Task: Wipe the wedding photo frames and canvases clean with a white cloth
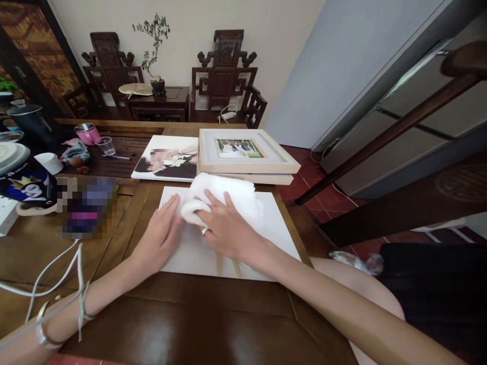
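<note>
A glossy white panel (274, 223) lies flat on the dark wooden table in front of me. My right hand (224, 223) presses a folded white cloth (232, 188) onto the panel's upper middle, with the thumb side tucked into a fold of it. A ring shows on one of its fingers. At the panel's left edge rests my left hand (162, 235), its fingers stretched out and holding nothing. Just beyond the panel are a canvas photo print (173, 157) and a stack of light wooden picture frames (249, 149).
A blurred-out device (87, 210) with a white cable (78, 263) lies left. Behind it are a white cup (49, 163), a pink mug (87, 134), a clear plastic cup (106, 146) and a black kettle (32, 124). A wooden chair (380, 203) stands right.
</note>
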The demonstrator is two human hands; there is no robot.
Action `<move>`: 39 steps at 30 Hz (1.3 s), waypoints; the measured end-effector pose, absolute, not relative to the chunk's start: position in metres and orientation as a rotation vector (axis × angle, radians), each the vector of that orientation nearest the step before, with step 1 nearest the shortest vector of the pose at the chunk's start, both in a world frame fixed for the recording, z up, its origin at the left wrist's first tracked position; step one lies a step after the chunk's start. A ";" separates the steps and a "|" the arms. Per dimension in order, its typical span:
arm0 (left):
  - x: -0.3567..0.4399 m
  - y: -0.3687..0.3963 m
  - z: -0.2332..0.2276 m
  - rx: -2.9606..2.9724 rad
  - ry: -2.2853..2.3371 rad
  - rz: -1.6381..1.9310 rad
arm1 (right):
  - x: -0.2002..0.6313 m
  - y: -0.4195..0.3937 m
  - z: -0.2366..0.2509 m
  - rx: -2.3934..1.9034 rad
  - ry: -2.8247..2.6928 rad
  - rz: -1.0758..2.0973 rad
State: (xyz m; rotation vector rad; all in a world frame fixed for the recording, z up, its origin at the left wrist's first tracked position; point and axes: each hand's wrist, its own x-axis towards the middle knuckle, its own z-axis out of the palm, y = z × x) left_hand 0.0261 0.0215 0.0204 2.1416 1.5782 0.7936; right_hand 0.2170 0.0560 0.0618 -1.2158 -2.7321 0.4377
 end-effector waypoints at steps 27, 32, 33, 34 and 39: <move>0.025 0.020 0.017 2.217 1.624 0.577 | 0.262 0.059 0.087 -1.193 -2.321 1.034; 0.025 0.020 0.018 2.350 1.632 0.521 | 0.217 0.088 0.086 -1.126 -2.175 1.106; 0.025 0.020 0.018 2.379 1.634 0.510 | 0.208 0.094 0.087 -1.109 -2.183 1.126; 0.026 0.021 0.019 2.404 1.634 0.500 | 0.200 0.099 0.088 -1.094 -2.190 1.144; 0.027 0.022 0.021 2.454 1.631 0.480 | 0.179 0.111 0.089 -1.106 -2.207 1.167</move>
